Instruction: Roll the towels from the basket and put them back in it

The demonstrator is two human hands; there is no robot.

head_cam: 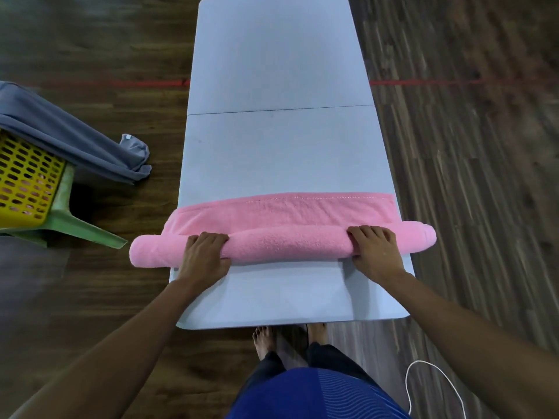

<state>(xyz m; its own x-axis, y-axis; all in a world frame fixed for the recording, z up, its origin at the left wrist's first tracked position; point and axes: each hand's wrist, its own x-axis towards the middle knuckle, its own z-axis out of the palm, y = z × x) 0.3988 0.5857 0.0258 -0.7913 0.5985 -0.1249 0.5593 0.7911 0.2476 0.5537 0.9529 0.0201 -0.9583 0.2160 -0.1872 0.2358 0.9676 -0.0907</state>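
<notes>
Pink towel (281,237) roll (half-rolled) gripped by left hand (203,255), right hand (375,252).

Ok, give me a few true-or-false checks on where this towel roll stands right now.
1. The left hand and right hand both grip the towel. True.
2. The towel is fully rolled. False: a flat strip lies unrolled beyond the roll.
3. The basket stands on the table. False: it sits on a green stool left of the table.
4. A grey cloth hangs over the basket. True.
5. The roll's ends overhang both long sides of the table. True.
</notes>
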